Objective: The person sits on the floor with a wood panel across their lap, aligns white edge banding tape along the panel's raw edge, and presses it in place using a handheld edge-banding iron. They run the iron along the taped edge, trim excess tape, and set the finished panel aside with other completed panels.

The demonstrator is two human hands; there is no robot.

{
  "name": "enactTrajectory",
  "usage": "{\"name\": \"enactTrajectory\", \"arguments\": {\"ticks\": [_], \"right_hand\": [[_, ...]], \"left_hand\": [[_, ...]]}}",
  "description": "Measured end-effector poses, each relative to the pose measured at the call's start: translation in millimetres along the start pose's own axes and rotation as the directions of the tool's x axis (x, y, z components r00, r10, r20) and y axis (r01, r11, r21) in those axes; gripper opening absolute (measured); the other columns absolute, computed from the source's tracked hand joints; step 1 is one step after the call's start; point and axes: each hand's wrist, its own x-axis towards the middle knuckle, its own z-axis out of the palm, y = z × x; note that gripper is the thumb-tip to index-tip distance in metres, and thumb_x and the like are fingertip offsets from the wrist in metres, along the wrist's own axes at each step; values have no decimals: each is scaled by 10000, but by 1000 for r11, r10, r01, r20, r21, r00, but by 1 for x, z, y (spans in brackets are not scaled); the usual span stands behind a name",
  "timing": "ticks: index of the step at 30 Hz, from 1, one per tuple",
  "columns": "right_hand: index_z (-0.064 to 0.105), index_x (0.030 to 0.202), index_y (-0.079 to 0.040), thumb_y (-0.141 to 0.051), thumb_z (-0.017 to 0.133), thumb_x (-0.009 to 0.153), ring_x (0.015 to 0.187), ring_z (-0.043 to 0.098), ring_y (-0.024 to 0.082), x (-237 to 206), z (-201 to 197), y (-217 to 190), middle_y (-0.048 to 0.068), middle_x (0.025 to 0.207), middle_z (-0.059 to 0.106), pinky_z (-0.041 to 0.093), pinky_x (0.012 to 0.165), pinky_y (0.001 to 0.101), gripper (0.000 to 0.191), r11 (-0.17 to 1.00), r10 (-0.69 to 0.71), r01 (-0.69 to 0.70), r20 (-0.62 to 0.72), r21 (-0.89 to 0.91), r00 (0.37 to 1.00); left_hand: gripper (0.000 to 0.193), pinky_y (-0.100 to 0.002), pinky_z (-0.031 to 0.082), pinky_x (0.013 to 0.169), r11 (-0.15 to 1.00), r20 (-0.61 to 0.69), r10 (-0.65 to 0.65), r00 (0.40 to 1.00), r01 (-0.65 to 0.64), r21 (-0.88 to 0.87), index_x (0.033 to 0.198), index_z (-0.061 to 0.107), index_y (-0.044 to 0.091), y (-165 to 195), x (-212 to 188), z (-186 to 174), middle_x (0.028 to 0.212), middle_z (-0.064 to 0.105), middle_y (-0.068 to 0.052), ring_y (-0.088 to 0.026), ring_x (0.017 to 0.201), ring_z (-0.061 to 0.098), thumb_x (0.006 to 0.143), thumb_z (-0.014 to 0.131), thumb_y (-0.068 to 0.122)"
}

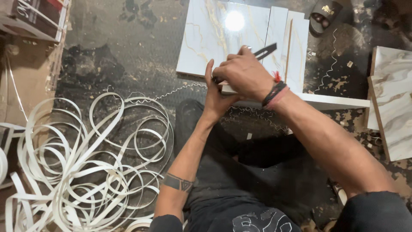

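Dark trousers (240,172) fill the bottom centre, person seated on the floor with both forearms reaching forward. Right hand (242,75) is clenched around a dark-handled blade (264,51), whose tip points up and right, long axis on a shallow diagonal, lying over the marble-pattern panel (214,34). Left hand (216,96) sits under the right, fingers upright and wrapped against the near end of a white board (326,101); grip is partly hidden by the right hand, but it looks pressed on the board edge. That board is held on edge, long axis running left to right, far end pointing right toward another marble-pattern slab (395,111). Narrow marble strips (296,47) lie just beside the big panel, long axes running away from the camera. Loose coils of white edge tape (86,163) crowd the floor on the left, close to the left elbow. Thin curly shavings (330,64) lie right of the strips. Black sandal (325,15) sits at the top right. Open bare floor (128,47) is upper left of the panel; right side is tight between board and slab.
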Motion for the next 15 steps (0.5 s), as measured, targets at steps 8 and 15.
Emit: {"name": "enactTrajectory", "arguments": {"ticks": [8,15], "right_hand": [[741,1036,-108,-152,667,926,727,729,196,-193,-52,13,57,838,753,552,679,356,139,799,419,-383,29,464,908],[729,1065,-161,-285,726,888,900,723,316,-285,67,-69,102,940,770,550,776,441,216,659,112,-495,578,566,809]], "left_hand": [[330,-354,581,982,840,175,237,956,-292,458,1120,687,125,47,14,-16,1181,713,-23,-208,1104,712,861,887,171],[265,-418,517,836,496,529,153,835,-528,689,1041,721,83,98,38,-19,974,703,-59,-283,921,657,855,858,213]]}}
